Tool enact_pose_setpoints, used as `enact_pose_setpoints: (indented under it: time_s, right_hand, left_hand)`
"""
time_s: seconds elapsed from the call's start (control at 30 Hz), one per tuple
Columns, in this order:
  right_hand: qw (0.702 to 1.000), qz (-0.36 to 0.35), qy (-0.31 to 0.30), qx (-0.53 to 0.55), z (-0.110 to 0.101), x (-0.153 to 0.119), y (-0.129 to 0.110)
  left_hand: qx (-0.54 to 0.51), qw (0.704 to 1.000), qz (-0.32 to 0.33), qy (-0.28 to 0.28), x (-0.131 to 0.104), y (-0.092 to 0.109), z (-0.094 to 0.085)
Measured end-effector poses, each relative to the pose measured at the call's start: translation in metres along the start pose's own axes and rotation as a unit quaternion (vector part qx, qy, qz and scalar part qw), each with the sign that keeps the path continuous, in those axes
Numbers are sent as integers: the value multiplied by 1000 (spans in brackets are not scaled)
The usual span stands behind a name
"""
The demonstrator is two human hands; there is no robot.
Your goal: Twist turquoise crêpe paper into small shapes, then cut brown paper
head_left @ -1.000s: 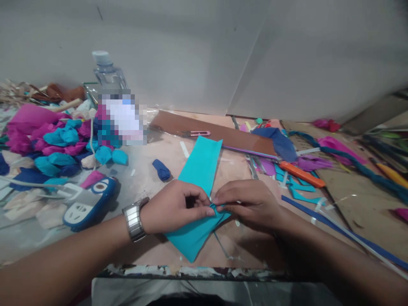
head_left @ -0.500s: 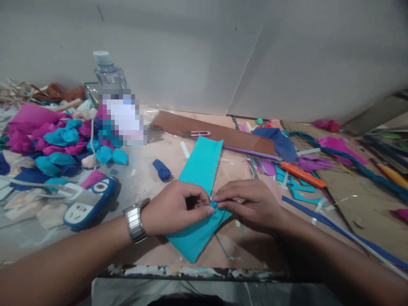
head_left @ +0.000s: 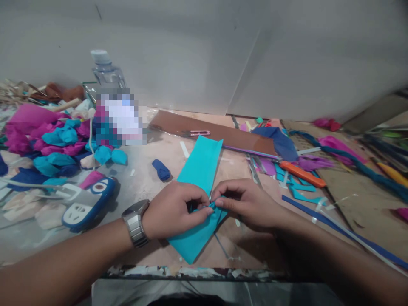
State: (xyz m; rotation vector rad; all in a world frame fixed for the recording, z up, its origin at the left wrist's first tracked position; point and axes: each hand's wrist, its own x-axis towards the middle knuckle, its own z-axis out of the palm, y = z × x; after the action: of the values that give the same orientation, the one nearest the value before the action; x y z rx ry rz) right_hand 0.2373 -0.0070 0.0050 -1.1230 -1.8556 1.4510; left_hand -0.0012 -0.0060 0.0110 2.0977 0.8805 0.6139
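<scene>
A turquoise sheet of what looks like crepe paper (head_left: 204, 159) lies slantwise on the worktable, its lower end folded to a point near the front edge. My left hand (head_left: 174, 210), a metal watch (head_left: 136, 223) on its wrist, pinches the sheet's gathered middle between thumb and fingers. Facing it, my right hand (head_left: 251, 206) pinches the same crumpled spot with curled fingers. The two sets of fingertips almost meet, and a tiny white bit shows between them. Left of the sheet rests a small rolled dark blue piece (head_left: 161, 170).
At left, pink and turquoise paper puffs (head_left: 60, 136) are heaped behind a blue-and-white power strip (head_left: 89, 204). A clear bottle (head_left: 108, 74) stands at the back. Thread snips (head_left: 199, 133) lie on brown sheets (head_left: 216, 129). An orange-handled cutter (head_left: 302, 173) sits at right among scraps.
My right fingers have curled in more, and the right thumb has shifted slightly at the gathered spot. The left hand keeps its pinch, and the paper has barely moved.
</scene>
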Motion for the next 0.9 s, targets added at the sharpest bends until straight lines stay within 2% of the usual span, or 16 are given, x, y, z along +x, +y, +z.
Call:
enact_pose_setpoints:
  time_s: [0.1,0.2,0.43,0.7,0.9]
  right_hand:
    - [997,46,-41,41,-1,2,1]
    - [996,60,-57,44,-2,3,2]
    - [996,61,-40,57,-2,2,2]
    - [999,22,-19,30,1,0,1]
    - [997,31,-69,24,3,1,-6]
  left_hand:
    - [11,1000,9,-6,0,-1,1]
    - [11,1000,11,-11,0,-2,1]
    - [0,1000,-1,-16,0,0,1]
    - [-32,999,-27,-13,0,0,4]
    - [-15,1000,-19,-2,-1,0,6]
